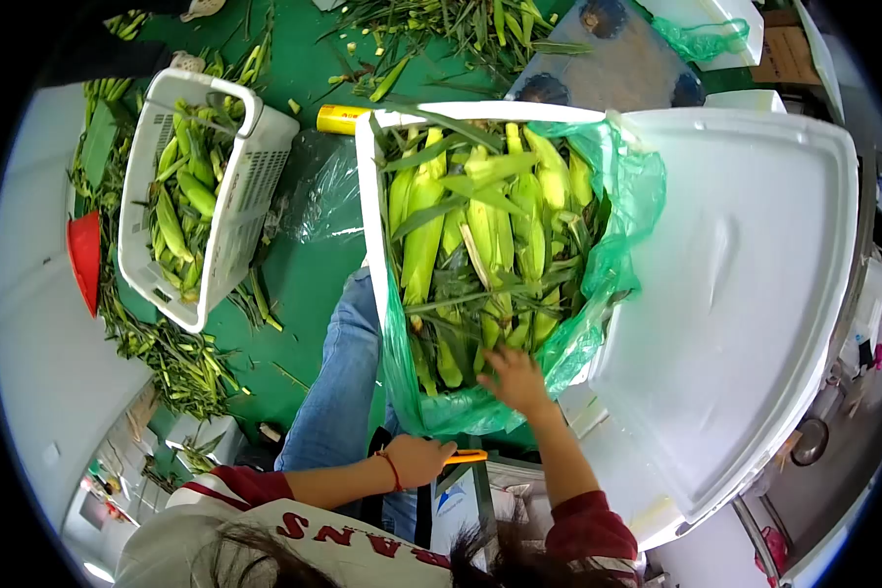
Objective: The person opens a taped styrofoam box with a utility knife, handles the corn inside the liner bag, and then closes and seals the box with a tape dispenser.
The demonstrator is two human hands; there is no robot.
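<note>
Seemingly, left grip [416, 462] clasps orange-handled tool [467, 456] aside, leaving right grip [516, 380], open-fingered, free; corn ears [528, 225] just beyond it.

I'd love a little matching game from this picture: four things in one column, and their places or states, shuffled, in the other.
1. Left hand
2. Right hand
3. White basket
4. Green plastic bag

A. Partly draped over the rim of the white box
B. Closed around an orange object
C. Left of the box, with green ears inside
D. At the near edge of the box's corn, fingers spread

Pairs: 1-B, 2-D, 3-C, 4-A
</note>
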